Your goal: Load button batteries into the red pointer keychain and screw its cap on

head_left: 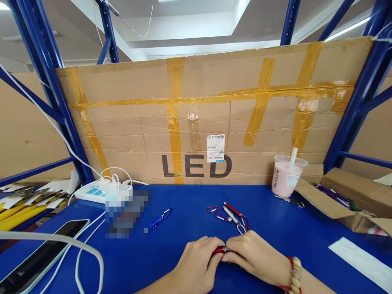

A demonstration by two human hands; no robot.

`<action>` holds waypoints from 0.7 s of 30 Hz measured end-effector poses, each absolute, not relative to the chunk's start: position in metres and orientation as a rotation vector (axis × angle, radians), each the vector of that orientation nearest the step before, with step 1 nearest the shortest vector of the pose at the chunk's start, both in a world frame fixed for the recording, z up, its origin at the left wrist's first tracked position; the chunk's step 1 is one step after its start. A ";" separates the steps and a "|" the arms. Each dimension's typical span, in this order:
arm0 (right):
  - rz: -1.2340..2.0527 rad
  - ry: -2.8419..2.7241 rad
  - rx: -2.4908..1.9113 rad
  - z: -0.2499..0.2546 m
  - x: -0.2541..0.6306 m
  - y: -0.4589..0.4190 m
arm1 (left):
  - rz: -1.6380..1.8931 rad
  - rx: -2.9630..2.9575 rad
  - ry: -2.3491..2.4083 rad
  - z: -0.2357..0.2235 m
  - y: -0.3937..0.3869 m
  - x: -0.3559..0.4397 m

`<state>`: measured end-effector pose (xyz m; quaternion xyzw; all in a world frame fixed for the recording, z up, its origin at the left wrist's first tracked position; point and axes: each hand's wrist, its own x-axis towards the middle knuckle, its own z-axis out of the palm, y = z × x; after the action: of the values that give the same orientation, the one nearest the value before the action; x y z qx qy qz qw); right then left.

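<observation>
Left hand point(197, 261): fingers curled closed, thumb and forefinger pinching the red tube point(218, 250) from its left.
Right hand point(255, 255): curled too, thumb and forefinger pinched on the tube's metallic end.
Red tube: between the two hands; we cannot tell whether it touches the table point(183, 216).
Slip: we judge the short barrel gives little purchase, so an uneven pull or twist could make it spring loose and roll.
Under the fingers: most of the red tube is covered; we cannot see whether it is one part or two, or carries a clip.
White cable point(45, 237): left of the red tube, cut off by the frame; a snagging forearm could drag it across the phone point(33, 263), also cut off.
Paper strip point(358, 261): well right of the red tube, running out of our view.
Silver stick point(230, 214): just beyond the red tube, crowded against the red stick point(234, 210); a stray knuckle could scatter both, and we cannot make out whether their clips overlap.
Pixelated patch point(127, 216): beyond and left of the red tube, masking whatever lies there.
Drink cup point(284, 179): beyond and right of the red tube; a wide elbow swing could spill it.
Open carton point(324, 200): far right of the red tube, its flaps hiding much of the contents.
Shipping label point(215, 148): farthest beyond the red tube, print too small for us.
</observation>
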<state>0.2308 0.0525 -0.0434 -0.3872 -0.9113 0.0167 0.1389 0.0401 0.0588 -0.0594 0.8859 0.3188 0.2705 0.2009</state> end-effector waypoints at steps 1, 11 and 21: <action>0.066 -2.629 -1.110 -0.043 0.231 0.052 | 0.755 2.475 0.888 -0.059 0.059 0.040; 0.067 -2.626 -1.140 -0.041 0.231 0.050 | 0.712 2.445 0.925 -0.056 0.057 0.041; 0.205 -2.629 -1.118 -0.039 0.230 0.050 | 0.710 2.482 0.916 -0.056 0.057 0.040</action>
<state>0.2296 0.0499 -0.0385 -0.3865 -0.9091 0.0710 0.1384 0.0403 0.0569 -0.0560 0.8878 0.3277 0.2539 0.1996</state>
